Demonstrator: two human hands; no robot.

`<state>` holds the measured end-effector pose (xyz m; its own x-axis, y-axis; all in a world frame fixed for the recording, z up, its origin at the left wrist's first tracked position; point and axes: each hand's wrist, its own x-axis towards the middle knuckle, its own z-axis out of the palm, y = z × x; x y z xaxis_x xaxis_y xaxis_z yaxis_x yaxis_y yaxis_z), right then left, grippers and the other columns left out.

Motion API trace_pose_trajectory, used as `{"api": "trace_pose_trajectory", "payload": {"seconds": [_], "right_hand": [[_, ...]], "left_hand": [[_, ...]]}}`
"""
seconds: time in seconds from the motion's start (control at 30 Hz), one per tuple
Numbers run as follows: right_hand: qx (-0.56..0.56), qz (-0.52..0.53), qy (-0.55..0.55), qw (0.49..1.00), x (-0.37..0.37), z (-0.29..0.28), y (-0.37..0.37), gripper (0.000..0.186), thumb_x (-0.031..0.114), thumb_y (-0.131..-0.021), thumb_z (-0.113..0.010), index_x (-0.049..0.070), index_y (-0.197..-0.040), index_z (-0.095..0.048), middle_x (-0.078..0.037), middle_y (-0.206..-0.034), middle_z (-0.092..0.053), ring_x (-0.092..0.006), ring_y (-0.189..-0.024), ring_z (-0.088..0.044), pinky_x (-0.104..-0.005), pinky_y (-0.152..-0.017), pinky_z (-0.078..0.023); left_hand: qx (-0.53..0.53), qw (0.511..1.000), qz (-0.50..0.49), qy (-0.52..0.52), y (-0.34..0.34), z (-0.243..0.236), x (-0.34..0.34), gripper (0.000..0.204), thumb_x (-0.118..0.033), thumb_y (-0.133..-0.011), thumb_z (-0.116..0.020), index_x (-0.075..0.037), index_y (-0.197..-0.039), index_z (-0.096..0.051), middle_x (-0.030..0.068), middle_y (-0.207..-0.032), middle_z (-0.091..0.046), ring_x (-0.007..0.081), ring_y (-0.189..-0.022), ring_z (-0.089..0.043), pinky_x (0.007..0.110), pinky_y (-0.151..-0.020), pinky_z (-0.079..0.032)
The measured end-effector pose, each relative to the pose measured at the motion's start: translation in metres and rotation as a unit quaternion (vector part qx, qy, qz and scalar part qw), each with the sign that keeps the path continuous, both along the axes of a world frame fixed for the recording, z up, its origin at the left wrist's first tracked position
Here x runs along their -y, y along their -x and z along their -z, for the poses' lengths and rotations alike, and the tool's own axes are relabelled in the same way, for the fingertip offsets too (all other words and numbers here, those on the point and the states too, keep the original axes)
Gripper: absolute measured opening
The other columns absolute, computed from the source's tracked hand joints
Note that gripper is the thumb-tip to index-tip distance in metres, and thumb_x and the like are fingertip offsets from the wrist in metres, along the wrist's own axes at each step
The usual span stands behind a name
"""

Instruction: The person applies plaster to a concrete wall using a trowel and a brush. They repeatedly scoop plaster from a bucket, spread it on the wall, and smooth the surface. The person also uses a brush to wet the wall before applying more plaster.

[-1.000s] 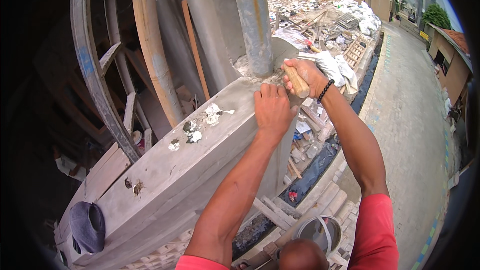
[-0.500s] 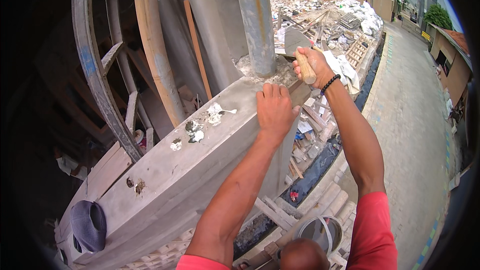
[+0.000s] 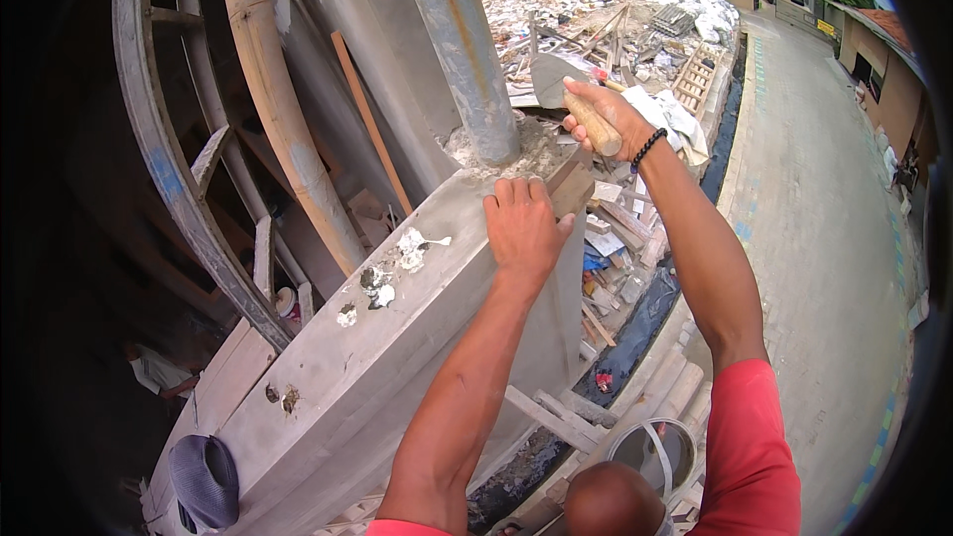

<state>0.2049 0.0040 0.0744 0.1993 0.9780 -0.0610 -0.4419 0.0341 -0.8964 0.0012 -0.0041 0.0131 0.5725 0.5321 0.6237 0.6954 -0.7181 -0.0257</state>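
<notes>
My right hand point(image 3: 617, 121), with a dark bead bracelet at its wrist, is closed around the wooden handle of a trowel point(image 3: 553, 79). The metal blade points away to the left, raised just right of a rusty grey pipe point(image 3: 475, 69). Rough mortar point(image 3: 476, 156) surrounds the pipe's foot on a grey concrete ledge point(image 3: 342, 357). Near that mortar my left hand point(image 3: 524, 233) leans on the ledge's edge, fingers bent over the top, thumb apart, holding nothing. A wooden block point(image 3: 571, 189) sits at the ledge's end, beside my left thumb. White splatters point(image 3: 412, 250) mark the ledge.
A dark knitted cap point(image 3: 204, 481) lies at the near left of the ledge. Bamboo point(image 3: 283, 109) and a curved ladder point(image 3: 164, 174) lean beyond. Below are a bucket point(image 3: 680, 447) and a ditch point(image 3: 645, 328). Someone in a pale shirt point(image 3: 157, 372) is in the dim left.
The view has shifted, with the ledge and pipe base now lower in it. My right hand and the trowel have risen slightly relative to the pipe's foot. My left hand stays on the ledge.
</notes>
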Motion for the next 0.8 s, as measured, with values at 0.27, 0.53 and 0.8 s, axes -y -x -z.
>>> {"api": "trace_pose_trajectory", "payload": {"seconds": [0.27, 0.53, 0.8], "right_hand": [[0.162, 0.093, 0.051, 0.981, 0.005, -0.016, -0.017, 0.029, 0.021, -0.086, -0.060, -0.003, -0.097, -0.048, -0.010, -0.069, -0.054, -0.0196, -0.050, -0.058, -0.0347, -0.042, -0.052], [0.207, -0.017, 0.123, 0.970, -0.015, -0.012, 0.007, 0.027, 0.019, -0.089, -0.054, -0.002, -0.103, -0.046, -0.013, -0.071, -0.057, -0.0213, -0.051, -0.059, -0.0346, -0.042, -0.051], [0.161, 0.049, 0.125, 0.978, -0.015, -0.009, 0.010, 0.026, 0.025, -0.090, -0.056, 0.001, -0.094, -0.048, -0.007, -0.065, -0.055, -0.0148, -0.046, -0.055, -0.0290, -0.039, -0.049]], "left_hand": [[-0.006, 1.000, -0.006, -0.014, 0.001, 0.000, 0.001, 0.054, -0.044, -0.063, -0.078, -0.006, -0.098, -0.062, 0.0058, -0.091, -0.055, 0.0229, -0.093, -0.047, 0.036, -0.078, -0.037], [-0.007, 1.000, -0.007, -0.009, 0.000, 0.000, 0.001, 0.055, -0.045, -0.062, -0.078, -0.005, -0.097, -0.062, 0.0064, -0.091, -0.056, 0.0236, -0.093, -0.047, 0.037, -0.078, -0.037], [-0.008, 1.000, -0.007, 0.003, -0.002, -0.002, 0.004, 0.054, -0.044, -0.062, -0.078, -0.005, -0.097, -0.062, 0.0060, -0.090, -0.055, 0.0233, -0.093, -0.047, 0.037, -0.078, -0.037]]}}
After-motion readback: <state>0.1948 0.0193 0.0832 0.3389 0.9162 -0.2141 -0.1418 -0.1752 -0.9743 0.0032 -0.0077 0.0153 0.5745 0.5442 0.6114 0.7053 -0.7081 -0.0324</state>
